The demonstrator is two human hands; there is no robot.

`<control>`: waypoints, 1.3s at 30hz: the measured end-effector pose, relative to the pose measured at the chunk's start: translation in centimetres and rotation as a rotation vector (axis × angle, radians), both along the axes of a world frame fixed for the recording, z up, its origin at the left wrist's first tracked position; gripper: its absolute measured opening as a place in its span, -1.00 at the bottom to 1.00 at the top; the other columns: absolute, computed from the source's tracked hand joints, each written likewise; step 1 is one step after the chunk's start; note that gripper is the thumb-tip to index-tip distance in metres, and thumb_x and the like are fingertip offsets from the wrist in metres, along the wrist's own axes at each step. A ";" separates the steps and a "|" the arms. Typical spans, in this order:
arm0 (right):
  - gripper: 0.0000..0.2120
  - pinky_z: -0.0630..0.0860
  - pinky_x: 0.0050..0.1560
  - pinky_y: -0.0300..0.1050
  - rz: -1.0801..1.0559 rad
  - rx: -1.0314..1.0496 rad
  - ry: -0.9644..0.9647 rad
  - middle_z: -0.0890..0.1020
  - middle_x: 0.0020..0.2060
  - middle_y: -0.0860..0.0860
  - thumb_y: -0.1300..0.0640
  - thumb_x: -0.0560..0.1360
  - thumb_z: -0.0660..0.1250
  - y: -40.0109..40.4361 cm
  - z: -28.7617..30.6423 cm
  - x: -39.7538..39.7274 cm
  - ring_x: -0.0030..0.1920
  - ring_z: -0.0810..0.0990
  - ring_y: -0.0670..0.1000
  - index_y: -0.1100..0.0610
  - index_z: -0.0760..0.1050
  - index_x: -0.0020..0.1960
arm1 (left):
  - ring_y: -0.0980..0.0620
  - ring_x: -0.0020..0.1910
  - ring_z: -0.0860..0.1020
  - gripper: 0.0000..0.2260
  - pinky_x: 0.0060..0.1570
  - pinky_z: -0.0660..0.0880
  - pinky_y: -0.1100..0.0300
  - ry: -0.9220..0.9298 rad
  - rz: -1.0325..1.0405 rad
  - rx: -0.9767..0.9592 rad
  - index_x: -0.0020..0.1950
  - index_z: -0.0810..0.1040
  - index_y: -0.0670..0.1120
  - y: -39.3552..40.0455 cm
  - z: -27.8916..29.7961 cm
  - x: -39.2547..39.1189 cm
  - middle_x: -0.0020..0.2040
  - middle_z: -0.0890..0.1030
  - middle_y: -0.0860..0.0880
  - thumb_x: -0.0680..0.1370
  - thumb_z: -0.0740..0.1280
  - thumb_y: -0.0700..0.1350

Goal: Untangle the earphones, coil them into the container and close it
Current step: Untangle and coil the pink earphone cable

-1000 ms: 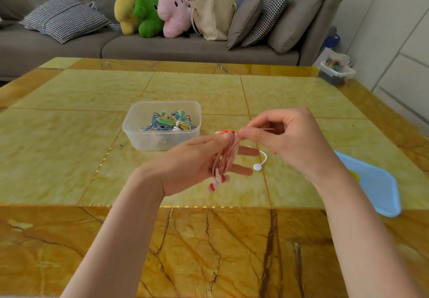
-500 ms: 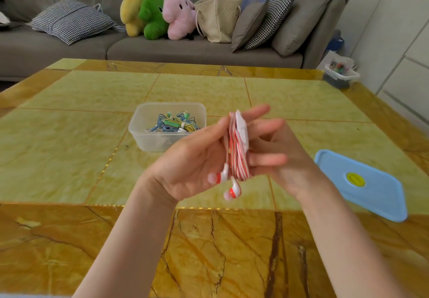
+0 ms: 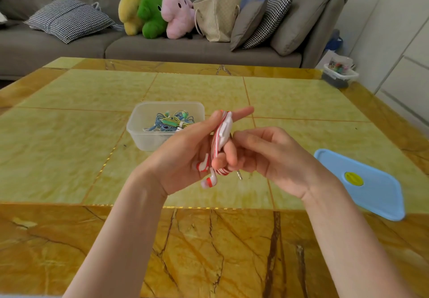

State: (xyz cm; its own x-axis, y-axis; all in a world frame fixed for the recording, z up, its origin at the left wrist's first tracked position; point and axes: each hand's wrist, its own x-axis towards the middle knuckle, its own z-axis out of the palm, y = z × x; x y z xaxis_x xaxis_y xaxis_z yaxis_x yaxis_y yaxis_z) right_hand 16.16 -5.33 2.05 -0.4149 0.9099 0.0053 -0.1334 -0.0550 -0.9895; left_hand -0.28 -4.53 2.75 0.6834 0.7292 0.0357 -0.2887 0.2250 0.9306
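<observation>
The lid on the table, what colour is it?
Light blue lid with a yellow round spot, in the head view.

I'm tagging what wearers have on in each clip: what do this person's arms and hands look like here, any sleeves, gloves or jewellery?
Both forearms are bare right down to the bottom edge of the picture; no sleeve shows. The left hand and the right hand wear no gloves. No watch, bracelet or strap shows on either wrist, and no ring on the fingers in view. Fingernails are too small to judge.

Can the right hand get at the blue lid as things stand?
Probably yes: the blue lid lies bare on the table just right of the right hand, nothing between, but that hand is busy at the red-white earphones.
</observation>
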 end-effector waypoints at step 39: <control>-0.90 0.57 -0.30 -0.27 -0.335 -0.043 -0.111 0.64 -0.31 0.14 0.42 0.48 0.28 0.3 0.2 0.6 -0.35 0.66 0.01 0.29 0.56 -0.10 | 0.15 -0.33 0.39 -0.82 -0.35 0.32 0.26 0.709 0.185 0.379 -0.02 0.63 -0.05 0.5 0.3 -0.3 -0.33 0.47 0.05 0.44 0.43 0.00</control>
State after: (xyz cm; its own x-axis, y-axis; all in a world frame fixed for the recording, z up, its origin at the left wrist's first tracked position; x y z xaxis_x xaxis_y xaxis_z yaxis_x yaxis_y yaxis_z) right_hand 16.78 -4.98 2.26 -0.0893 0.9939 -0.0641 -0.0428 -0.0682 -0.9968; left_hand -0.57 -3.98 3.06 0.5063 0.8573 -0.0929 0.3946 -0.1345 0.9089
